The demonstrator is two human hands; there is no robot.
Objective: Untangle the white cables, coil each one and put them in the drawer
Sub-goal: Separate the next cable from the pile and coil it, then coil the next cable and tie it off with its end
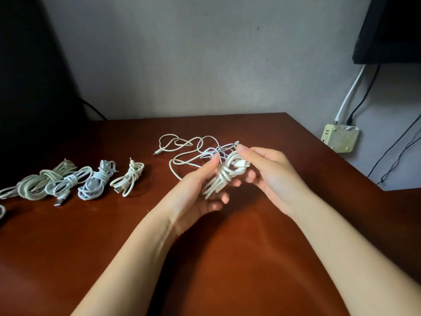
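**Q:** What was nearest the camera?

**A:** Two bare forearms reached forward from the bottom edge over a reddish-brown wooden table [227,265].

**Q:** What were the hands doing?

**A:** They met above the middle of the table. The left hand [193,199] lay palm up, with its fingers curled under a coiled white cable [224,177] and its thumb pressed on top. The right hand [266,172] came in from the right and pinched the upper end of that same coil between thumb and fingertip. A white plug [242,164] stuck out of the coil just below the pinch.

**Q:** Where were the other cables?

**A:** A row of four wound cables [98,179] lay side by side on the table, well to the left of the hands. Just beyond the hands, a loose tangle of white cable [182,148] spread flat across the tabletop. The fingertips were blurred, so I could not tell whether the held coil was joined to that tangle.

**Q:** And farther back?

**A:** A plain grey wall [193,53] stood behind the table. On it, past the table's far right corner, hung a small cream box [340,137] with a white lead and a black lead plugged into its top. Above the box was the corner of a dark screen [391,28].
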